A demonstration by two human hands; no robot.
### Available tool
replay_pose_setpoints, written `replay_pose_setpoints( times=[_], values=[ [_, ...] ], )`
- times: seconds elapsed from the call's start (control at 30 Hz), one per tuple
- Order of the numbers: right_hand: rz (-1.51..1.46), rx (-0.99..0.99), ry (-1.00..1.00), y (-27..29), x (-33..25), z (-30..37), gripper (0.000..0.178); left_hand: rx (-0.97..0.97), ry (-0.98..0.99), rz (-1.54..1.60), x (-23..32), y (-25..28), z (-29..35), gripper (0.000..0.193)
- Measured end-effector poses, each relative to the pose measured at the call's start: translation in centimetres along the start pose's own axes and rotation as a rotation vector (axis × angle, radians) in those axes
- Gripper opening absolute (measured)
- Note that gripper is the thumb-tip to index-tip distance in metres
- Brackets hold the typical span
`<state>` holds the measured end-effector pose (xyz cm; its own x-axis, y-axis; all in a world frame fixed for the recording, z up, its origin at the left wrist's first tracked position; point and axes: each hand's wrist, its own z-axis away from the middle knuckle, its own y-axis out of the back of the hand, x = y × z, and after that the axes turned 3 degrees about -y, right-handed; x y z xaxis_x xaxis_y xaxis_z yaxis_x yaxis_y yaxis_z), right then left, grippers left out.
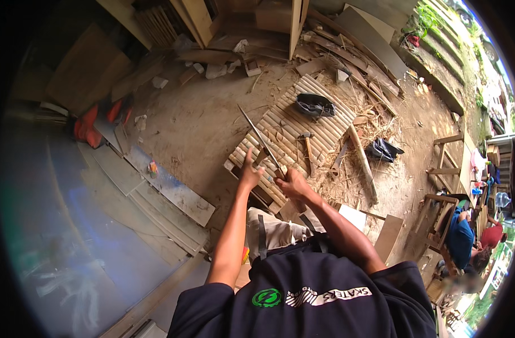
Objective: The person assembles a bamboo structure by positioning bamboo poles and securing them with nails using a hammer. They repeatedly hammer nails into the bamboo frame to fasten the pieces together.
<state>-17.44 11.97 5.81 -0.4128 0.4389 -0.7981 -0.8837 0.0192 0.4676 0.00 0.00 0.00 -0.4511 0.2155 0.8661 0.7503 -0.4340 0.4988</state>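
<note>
Blade (256, 130) clenched in our right hand (293, 183) risks nicking our open left hand (249, 173), fingers spread beside the bamboo strip (261, 157).

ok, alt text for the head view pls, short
Seen from above, a person's right hand grips a long thin blade angled over a mat of bamboo slats on a dirt floor, the left hand open beside it. A hammer and a dark bag lie on the mat, with planks and scrap wood around.
</note>
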Motion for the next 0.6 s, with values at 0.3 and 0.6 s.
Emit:
replay_pose_setpoints(
  times=[0.3,0.6],
  values=[
    [-0.078,-0.071,-0.136,3.2,-4.6,3.2,0.044,-0.018,-0.145,-0.234,5.4,0.9,0.0,0.053],
    [0.097,-0.245,-0.109,6.1,-5.5,11.8,0.041,0.100,-0.220,-0.231,6.5,-1.0,10.1,0.038]
  ],
)
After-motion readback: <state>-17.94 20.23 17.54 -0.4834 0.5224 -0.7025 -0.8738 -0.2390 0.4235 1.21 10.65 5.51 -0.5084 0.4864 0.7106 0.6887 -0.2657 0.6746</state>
